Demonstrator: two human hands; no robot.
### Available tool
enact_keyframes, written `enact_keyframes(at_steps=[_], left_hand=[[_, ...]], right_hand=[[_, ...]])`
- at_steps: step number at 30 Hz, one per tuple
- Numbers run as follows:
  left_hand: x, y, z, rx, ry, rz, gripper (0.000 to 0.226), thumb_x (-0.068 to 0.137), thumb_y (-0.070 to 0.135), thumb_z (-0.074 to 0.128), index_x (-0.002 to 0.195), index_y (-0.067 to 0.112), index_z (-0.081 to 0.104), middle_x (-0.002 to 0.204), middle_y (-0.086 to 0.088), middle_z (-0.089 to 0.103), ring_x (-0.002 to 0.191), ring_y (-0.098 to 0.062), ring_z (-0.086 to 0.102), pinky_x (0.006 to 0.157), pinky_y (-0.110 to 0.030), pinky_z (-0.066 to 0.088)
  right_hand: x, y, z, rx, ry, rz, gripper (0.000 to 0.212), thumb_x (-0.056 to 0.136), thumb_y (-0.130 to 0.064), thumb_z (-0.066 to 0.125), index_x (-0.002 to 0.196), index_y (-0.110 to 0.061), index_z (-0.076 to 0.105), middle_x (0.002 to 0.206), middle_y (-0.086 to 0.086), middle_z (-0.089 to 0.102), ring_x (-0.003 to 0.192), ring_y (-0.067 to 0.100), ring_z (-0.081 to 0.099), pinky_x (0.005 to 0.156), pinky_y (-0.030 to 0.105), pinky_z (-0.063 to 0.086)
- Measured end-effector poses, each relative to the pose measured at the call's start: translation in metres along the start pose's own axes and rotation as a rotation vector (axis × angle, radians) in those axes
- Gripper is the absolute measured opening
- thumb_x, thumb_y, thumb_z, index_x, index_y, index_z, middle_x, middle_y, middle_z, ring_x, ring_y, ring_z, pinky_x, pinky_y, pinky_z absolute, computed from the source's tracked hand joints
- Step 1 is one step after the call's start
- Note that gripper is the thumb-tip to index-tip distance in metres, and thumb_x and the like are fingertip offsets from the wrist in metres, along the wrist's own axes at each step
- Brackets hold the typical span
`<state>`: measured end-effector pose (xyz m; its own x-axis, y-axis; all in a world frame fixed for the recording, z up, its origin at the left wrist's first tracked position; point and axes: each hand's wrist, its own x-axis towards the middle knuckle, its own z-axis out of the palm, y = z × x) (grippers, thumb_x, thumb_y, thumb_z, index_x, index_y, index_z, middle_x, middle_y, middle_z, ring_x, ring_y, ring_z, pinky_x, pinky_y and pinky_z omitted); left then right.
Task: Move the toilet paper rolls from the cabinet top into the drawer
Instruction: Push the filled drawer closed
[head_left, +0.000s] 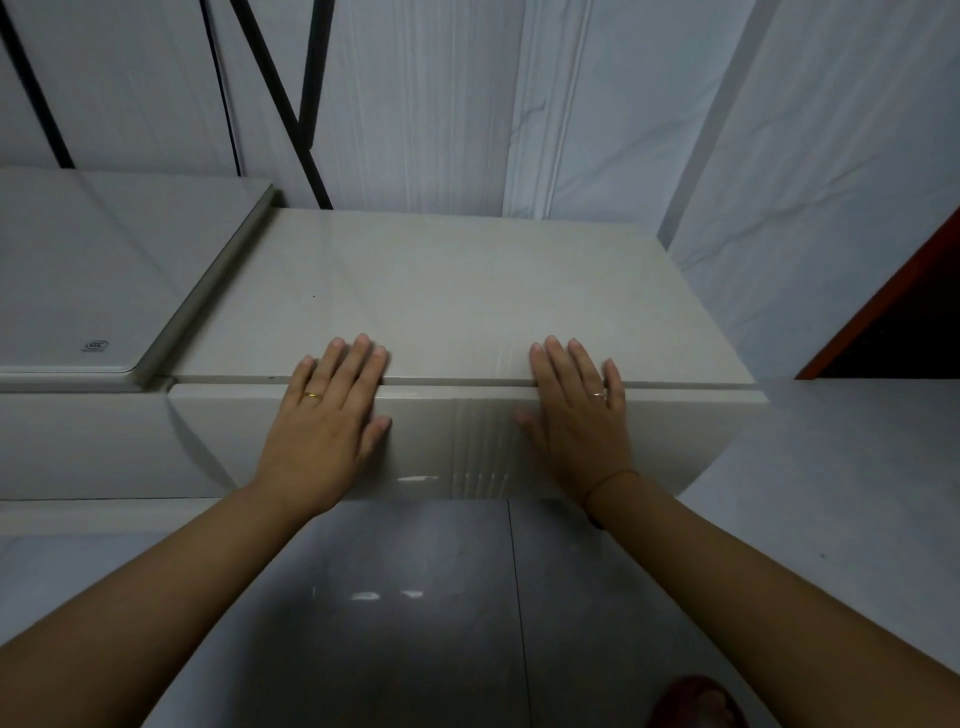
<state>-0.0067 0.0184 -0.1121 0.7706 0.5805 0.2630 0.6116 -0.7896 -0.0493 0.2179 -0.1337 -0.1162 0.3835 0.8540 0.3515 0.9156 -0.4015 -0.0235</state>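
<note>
A glossy beige cabinet (447, 291) stands against the wall, and its flat top holds no toilet paper rolls in view. The drawer front (457, 441) below the top is pushed in, with only a thin seam showing. My left hand (327, 421) lies flat with straight fingers, palm on the drawer front and fingertips over the top edge. My right hand (576, 415) lies the same way a little to the right. Neither hand holds anything. The inside of the drawer is hidden.
A white glass-topped appliance (104, 280) adjoins the cabinet on the left. Black metal bars (306, 104) lean against the grey panelled wall behind. A red-brown door edge (883, 312) is at the right. Grey glossy floor tiles (415, 597) lie below.
</note>
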Motion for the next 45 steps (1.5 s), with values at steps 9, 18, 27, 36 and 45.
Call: enact_keyframes(at_steps=[9, 18, 27, 36, 45], left_hand=[[0.004, -0.003, 0.004, 0.024, -0.009, 0.011, 0.066, 0.094, 0.048, 0.018, 0.151, 0.014, 0.017, 0.158, -0.01, 0.02, 0.146, -0.027, 0.015, 0.119, -0.046, 0.012], [0.008, -0.004, 0.005, 0.023, 0.003, 0.026, 0.065, 0.094, 0.046, 0.022, 0.15, 0.012, 0.022, 0.156, -0.011, 0.025, 0.145, -0.029, 0.02, 0.118, -0.047, 0.015], [0.01, -0.006, 0.011, 0.057, 0.01, 0.022, 0.065, 0.095, 0.047, 0.019, 0.151, 0.015, 0.017, 0.158, -0.01, 0.02, 0.146, -0.027, 0.015, 0.119, -0.042, 0.007], [0.011, -0.008, 0.013, 0.038, 0.043, 0.051, 0.064, 0.095, 0.045, 0.024, 0.15, 0.014, 0.021, 0.156, -0.011, 0.025, 0.145, -0.028, 0.019, 0.118, -0.045, 0.01], [0.01, -0.004, 0.007, 0.006, -0.012, 0.018, 0.068, 0.096, 0.051, 0.008, 0.15, 0.013, 0.022, 0.156, -0.012, 0.025, 0.145, -0.028, 0.019, 0.119, -0.045, 0.009]], right_hand=[[0.001, 0.001, 0.001, 0.025, 0.069, -0.015, 0.063, 0.089, -0.045, 0.047, 0.141, -0.012, 0.036, 0.147, 0.011, 0.038, 0.137, 0.032, 0.032, 0.109, 0.053, 0.022], [0.005, 0.002, 0.008, -0.025, 0.149, -0.025, 0.061, 0.088, -0.047, 0.045, 0.138, -0.012, 0.042, 0.143, 0.009, 0.045, 0.133, 0.03, 0.04, 0.107, 0.049, 0.027], [0.007, 0.006, 0.014, -0.014, 0.189, -0.045, 0.061, 0.088, -0.046, 0.043, 0.139, -0.012, 0.041, 0.143, 0.008, 0.045, 0.133, 0.031, 0.039, 0.106, 0.047, 0.021], [0.008, 0.006, 0.016, -0.02, 0.224, -0.067, 0.061, 0.087, -0.046, 0.046, 0.137, -0.011, 0.045, 0.14, 0.009, 0.048, 0.132, 0.03, 0.039, 0.105, 0.05, 0.027], [0.007, 0.002, 0.004, 0.024, -0.005, -0.027, 0.061, 0.086, -0.043, 0.049, 0.138, -0.013, 0.042, 0.143, 0.013, 0.044, 0.134, 0.035, 0.036, 0.107, 0.058, 0.022]])
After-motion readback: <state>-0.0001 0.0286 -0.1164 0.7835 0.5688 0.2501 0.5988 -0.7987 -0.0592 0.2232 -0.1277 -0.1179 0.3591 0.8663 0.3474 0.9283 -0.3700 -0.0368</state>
